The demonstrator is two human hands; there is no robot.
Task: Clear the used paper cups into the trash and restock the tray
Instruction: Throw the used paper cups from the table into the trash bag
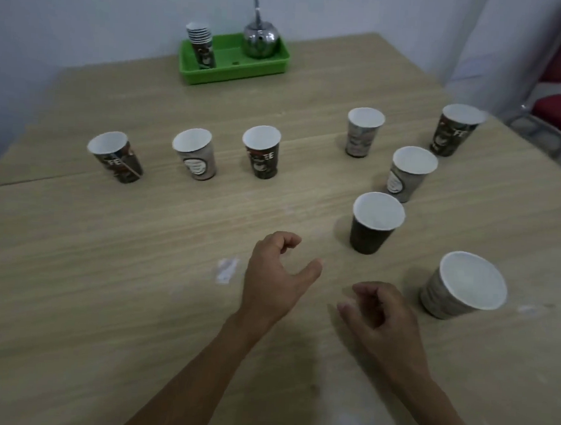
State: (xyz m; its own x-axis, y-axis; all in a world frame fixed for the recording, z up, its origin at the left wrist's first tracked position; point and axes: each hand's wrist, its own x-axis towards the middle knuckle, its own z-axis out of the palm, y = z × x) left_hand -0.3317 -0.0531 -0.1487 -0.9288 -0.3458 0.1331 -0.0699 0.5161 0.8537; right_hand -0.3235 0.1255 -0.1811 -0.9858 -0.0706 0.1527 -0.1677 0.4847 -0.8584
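While both hands hover over the surface, neither holds anything: the fingers of the left hand and those of the right hand are loosely curled and empty. Eight used paper cups stand upright and apart. Reference point: the dark cup. The left hand lies to its near left, the right hand on its near side. A pale cup stands to its near right, just beside the right hand. Judgement: the right hand is nearer the pale cup and the left suits the dark cup. Both axes are vertical, favouring side grasps. The green tray sits far beyond the dark cup. No trash container is visible.
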